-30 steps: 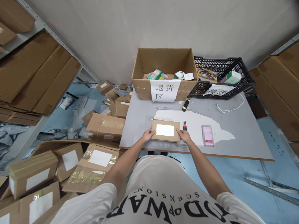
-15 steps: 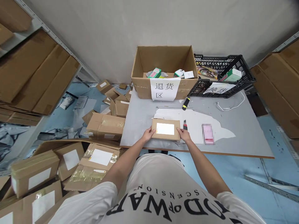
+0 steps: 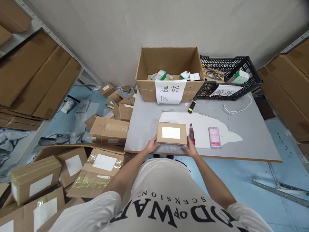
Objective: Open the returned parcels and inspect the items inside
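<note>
Grey tabletop [image 3: 149, 122] fills the centre of the frame, set against a plain wall, with shelving at both edges.

1. Hands. The left hand [image 3: 152, 147] rests at the lower left corner of a small cardboard parcel [image 3: 171, 133], fingers spread and loose against the near edge. The right hand [image 3: 190, 149] sits at the lower right corner in the same manner. Neither hand is clamped on the parcel. Half a second earlier both hands lay higher, pressed to the parcel's short sides; they have since slipped down toward the table's near edge. In judgement, the grip has been relaxed and the parcel now stands on its own.

2. Parcel. It lies flat at centre frame, its white label [image 3: 171, 132] facing up. Its position matches the earlier pictures.

3. Nearby items. A red-and-black box cutter [image 3: 192, 138] lies just right of the parcel, now fully exposed because the right hand has moved off it. Further right lies a pink item [image 3: 214, 137], blurred. Both rest on a white patch [image 3: 205, 129] of the tabletop.

4. Back of table. An open carton [image 3: 170, 75] with a paper sign stands at upper centre; a black crate [image 3: 229, 79] stands to its right. A yellow-and-black tool [image 3: 192, 107] and a white cable [image 3: 238, 108] lie before them.

5. Floor. Sealed cartons [image 3: 108, 130] are heaped at the left and lower left.
</note>
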A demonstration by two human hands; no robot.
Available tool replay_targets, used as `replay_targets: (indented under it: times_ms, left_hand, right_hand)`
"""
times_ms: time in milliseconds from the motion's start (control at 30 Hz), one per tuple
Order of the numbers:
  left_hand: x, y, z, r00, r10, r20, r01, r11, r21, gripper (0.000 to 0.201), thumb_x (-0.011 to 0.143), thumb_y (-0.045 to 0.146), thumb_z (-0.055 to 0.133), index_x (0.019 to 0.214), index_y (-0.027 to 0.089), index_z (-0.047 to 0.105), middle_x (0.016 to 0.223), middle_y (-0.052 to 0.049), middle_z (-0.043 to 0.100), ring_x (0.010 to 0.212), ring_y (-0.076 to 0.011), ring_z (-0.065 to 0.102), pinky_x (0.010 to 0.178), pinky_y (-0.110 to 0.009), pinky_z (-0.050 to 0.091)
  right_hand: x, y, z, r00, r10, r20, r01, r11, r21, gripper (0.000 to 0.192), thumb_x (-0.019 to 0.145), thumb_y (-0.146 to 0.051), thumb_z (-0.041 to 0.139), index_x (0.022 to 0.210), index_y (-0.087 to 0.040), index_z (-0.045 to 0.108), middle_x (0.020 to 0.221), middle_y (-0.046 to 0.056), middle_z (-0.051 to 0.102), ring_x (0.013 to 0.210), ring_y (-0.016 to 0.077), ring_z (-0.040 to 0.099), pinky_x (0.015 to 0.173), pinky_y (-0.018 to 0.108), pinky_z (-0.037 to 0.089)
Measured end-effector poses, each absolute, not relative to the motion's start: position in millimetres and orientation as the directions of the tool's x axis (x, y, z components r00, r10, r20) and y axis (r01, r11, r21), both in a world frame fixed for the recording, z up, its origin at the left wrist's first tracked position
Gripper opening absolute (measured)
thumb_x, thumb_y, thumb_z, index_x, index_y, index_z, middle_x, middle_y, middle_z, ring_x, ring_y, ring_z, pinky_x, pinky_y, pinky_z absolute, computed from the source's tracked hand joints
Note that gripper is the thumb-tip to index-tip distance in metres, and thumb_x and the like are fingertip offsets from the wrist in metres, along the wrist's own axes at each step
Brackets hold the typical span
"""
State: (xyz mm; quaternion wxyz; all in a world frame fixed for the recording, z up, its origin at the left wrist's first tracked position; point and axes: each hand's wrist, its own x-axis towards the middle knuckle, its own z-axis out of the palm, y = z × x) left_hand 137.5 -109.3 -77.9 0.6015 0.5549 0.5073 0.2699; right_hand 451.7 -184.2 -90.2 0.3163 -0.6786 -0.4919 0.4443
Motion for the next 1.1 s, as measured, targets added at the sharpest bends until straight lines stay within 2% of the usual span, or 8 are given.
replay_targets:
  times_ms: [133,433,633,767,900,1000,1100]
  left_hand:
    - [145.8,-108.5,-79.6,0.36,0.89,-0.279,0.256,0.194,0.947,0.071,0.068,0.037,0.07,0.134,0.019,0.049,0.138,-0.007,0.05,0.134,-0.0285,0.038,0.114,-0.043,0.024]
    - [144.1,-106.4,-80.1,0.365,0.905,-0.22,0.301,0.109,0.947,0.057,0.072,0.038,0.066,0.125,0.019,0.058,0.13,-0.006,0.058,0.125,-0.0275,0.048,0.11,-0.042,0.03]
    - [145.6,-98.5,-41.2,0.307,0.923,-0.23,0.401,0.094,0.911,0.049,0.082,0.042,0.054,0.124,0.016,0.058,0.118,-0.008,0.066,0.103,-0.0239,0.062,0.093,-0.035,0.046]
    - [151.6,-82.8,-4.9,0.251,0.941,-0.229,0.51,0.072,0.857,0.048,0.085,0.048,0.049,0.116,0.015,0.064,0.101,-0.008,0.072,0.094,-0.0246,0.064,0.082,-0.031,0.047]
    - [157.8,-66.6,14.6,0.2,0.945,-0.257,0.663,0.062,0.746,0.049,0.085,0.055,0.046,0.1,0.016,0.073,0.081,-0.005,0.074,0.082,-0.0221,0.065,0.073,-0.026,0.045]
    - [160.7,-60.3,13.0,0.191,0.936,-0.295,0.69,0.086,0.719,0.052,0.085,0.057,0.045,0.096,0.016,0.074,0.078,-0.005,0.073,0.078,-0.0205,0.065,0.069,-0.025,0.043]
    - [162.2,-58.0,5.6,0.201,0.925,-0.323,0.659,0.116,0.743,0.048,0.084,0.054,0.048,0.102,0.017,0.073,0.09,-0.006,0.074,0.085,-0.0222,0.066,0.072,-0.026,0.044]
  right_hand:
    - [441.2,-174.4,-78.9,0.082,0.96,-0.267,0.442,-0.275,-0.854,0.078,0.077,-0.027,0.06,0.147,-0.022,0.026,0.13,0.01,0.058,0.114,0.0271,0.058,0.101,0.045,0.041]
    - [439.8,-174.0,-63.4,0.098,0.957,-0.272,0.504,-0.283,-0.816,0.065,0.079,-0.031,0.057,0.14,-0.02,0.039,0.116,0.009,0.066,0.095,0.0259,0.064,0.09,0.042,0.048]
    - [447.8,-163.6,-33.0,0.046,0.961,-0.272,0.506,-0.257,-0.824,0.05,0.082,-0.04,0.055,0.128,-0.022,0.053,0.116,0.006,0.067,0.104,0.0249,0.062,0.089,0.036,0.048]
    - [451.8,-148.4,-2.3,0.123,0.94,-0.318,0.636,-0.321,-0.702,0.042,0.087,-0.048,0.045,0.115,-0.021,0.062,0.095,0.006,0.072,0.091,0.024,0.066,0.076,0.031,0.048]
    - [455.0,-134.3,18.0,0.166,0.934,-0.316,0.79,-0.318,-0.524,0.049,0.089,-0.056,0.036,0.095,-0.021,0.07,0.072,0.006,0.07,0.077,0.0232,0.065,0.065,0.027,0.042]
    - [456.4,-129.4,19.9,0.154,0.928,-0.34,0.803,-0.318,-0.504,0.05,0.089,-0.056,0.036,0.09,-0.021,0.072,0.074,0.007,0.07,0.076,0.0228,0.064,0.063,0.026,0.04]
    - [457.7,-127.2,14.5,0.183,0.91,-0.371,0.776,-0.365,-0.514,0.05,0.088,-0.057,0.037,0.089,-0.022,0.073,0.078,0.008,0.071,0.078,0.0235,0.064,0.065,0.027,0.041]
